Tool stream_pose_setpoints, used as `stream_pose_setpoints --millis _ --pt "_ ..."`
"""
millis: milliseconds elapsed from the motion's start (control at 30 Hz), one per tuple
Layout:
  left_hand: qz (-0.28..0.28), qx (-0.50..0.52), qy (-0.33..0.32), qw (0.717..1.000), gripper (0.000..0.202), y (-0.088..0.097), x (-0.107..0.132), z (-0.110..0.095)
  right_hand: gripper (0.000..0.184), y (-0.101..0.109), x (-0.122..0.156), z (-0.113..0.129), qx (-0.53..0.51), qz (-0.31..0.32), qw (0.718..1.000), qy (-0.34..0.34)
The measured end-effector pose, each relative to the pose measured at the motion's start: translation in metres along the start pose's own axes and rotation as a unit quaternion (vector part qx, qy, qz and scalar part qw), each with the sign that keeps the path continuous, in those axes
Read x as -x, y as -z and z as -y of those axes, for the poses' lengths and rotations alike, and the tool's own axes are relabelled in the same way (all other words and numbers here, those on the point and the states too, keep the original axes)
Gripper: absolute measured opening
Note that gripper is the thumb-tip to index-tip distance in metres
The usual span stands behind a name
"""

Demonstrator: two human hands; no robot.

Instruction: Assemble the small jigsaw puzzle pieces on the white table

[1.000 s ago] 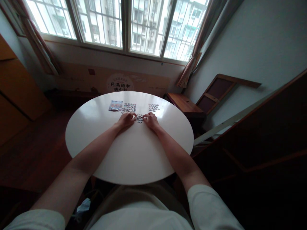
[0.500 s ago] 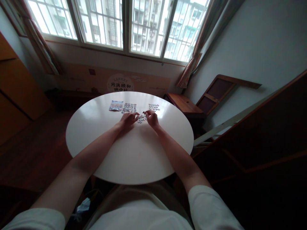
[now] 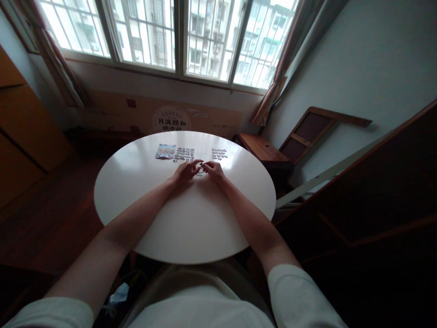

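Note:
Over the middle of the white round table (image 3: 184,228), my two hands meet above a small pile of jigsaw puzzle pieces (image 3: 200,173). My right hand (image 3: 214,169) pinches a dark-looking puzzle piece (image 3: 201,164) at its fingertips. From the other side my left hand (image 3: 186,170) reaches up to that piece, its thumb and index finger apart. Whether the left fingertips touch the piece is too small to tell. Behind my left hand lie rows of puzzle pieces (image 3: 185,152). A smaller group of pieces (image 3: 219,154) lies in rows beyond my right hand. My hands partly cover the pile.
A printed picture sheet or packet (image 3: 165,151) lies left of the rows. A wooden chair (image 3: 262,148) stands behind the table at right, by the wall. Barred windows (image 3: 153,36) with curtains (image 3: 54,59) are across the far side.
My right hand has moved left with the puzzle piece, towards my left hand. The left fingers have stretched out to meet it.

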State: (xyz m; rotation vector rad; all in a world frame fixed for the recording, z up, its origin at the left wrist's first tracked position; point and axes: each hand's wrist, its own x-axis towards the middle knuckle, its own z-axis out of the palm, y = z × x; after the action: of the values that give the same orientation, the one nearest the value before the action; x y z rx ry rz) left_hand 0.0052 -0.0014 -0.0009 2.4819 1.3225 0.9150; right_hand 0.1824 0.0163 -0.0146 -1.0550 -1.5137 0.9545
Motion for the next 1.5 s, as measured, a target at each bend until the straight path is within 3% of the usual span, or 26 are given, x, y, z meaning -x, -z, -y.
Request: stream_pose_setpoints --millis 233,567,1167,1267,1400,1500 --pt "-0.004 0.005 -0.006 1.0 0.033 -0.005 -0.002 0.008 0.015 0.0 0.003 0.006 0.015 0.01 1.0 0.0" --pt "-0.031 0.042 0.022 0.998 0.026 -0.001 -0.001 0.003 0.015 -0.002 0.005 0.011 -0.015 -0.005 1.0 -0.011" --pt "-0.015 0.059 0.023 0.998 0.027 -0.002 -0.002 0.003 0.023 -0.002 0.003 0.005 0.001 -0.004 1.0 0.005" --pt "-0.042 0.022 0.054 0.997 0.031 0.001 -0.002 0.0 0.021 -0.002 0.003 0.006 0.0 -0.022 1.0 -0.004" --pt "-0.15 -0.129 0.156 0.968 0.034 0.009 0.001 0.001 0.017 -0.002 0.003 0.007 0.002 -0.036 0.999 -0.018" --pt "-0.118 -0.203 0.211 0.949 0.039 0.014 0.005 0.008 0.017 -0.003 0.003 0.006 0.0 -0.031 0.999 -0.019"
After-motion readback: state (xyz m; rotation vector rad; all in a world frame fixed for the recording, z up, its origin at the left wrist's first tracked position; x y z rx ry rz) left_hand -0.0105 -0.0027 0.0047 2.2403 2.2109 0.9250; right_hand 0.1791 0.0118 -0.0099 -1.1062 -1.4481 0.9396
